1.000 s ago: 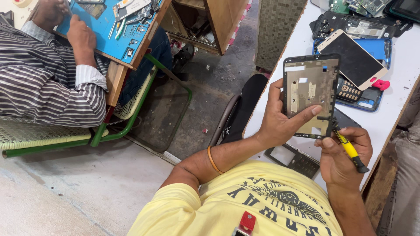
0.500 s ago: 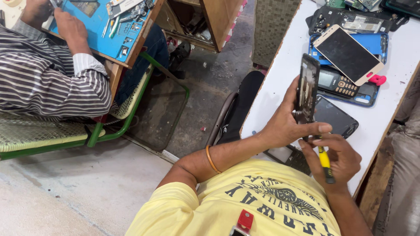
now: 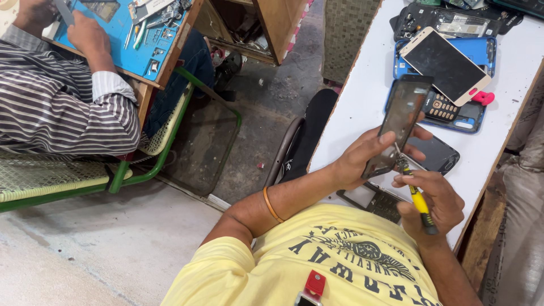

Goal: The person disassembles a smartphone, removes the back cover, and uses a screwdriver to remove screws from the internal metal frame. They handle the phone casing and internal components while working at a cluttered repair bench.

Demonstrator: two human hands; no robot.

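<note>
Our left hand (image 3: 362, 156) clamps the dark rectangular phone frame (image 3: 399, 124) tilted above the white bench (image 3: 368, 85), so our right hand (image 3: 433, 201), fisted around the yellow-handled screwdriver (image 3: 416, 198), can reach its lower edge.

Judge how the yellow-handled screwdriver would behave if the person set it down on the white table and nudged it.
The screwdriver in the right hand looks slim and round-handled, so it would probably roll when nudged. It seems stiff and light, held by fingertips alone. The white table looks smooth and its edge is close, so it could well roll off.
</note>
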